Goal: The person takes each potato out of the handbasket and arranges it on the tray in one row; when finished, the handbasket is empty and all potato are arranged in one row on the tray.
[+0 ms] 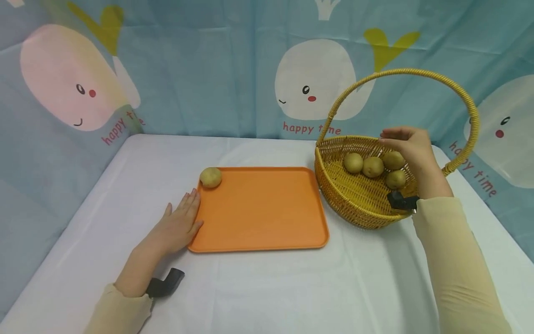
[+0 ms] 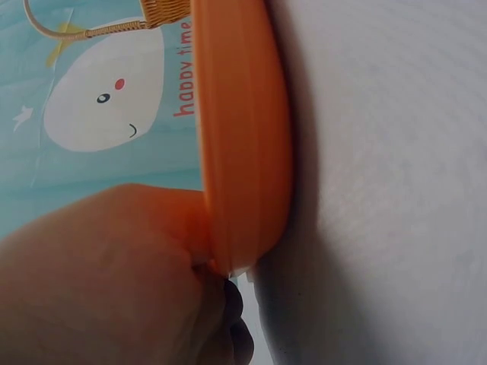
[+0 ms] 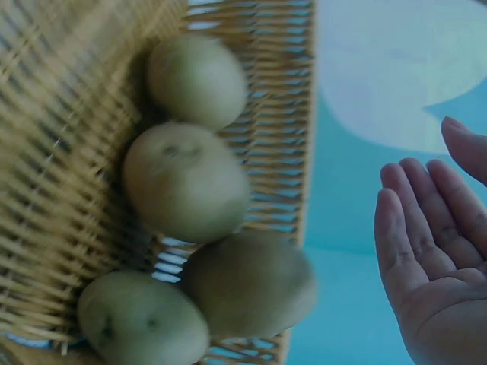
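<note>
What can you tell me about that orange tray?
The orange tray is a shallow rectangle with rounded corners and a low raised rim; its smooth, evenly coloured surface looks like plastic. It lies flat on the white cloth, its long sides running left to right, beside the wicker basket and to its left. A potato sits in its far left corner. The person's left hand rests against its left edge, the thumb reaching over the rim.
</note>
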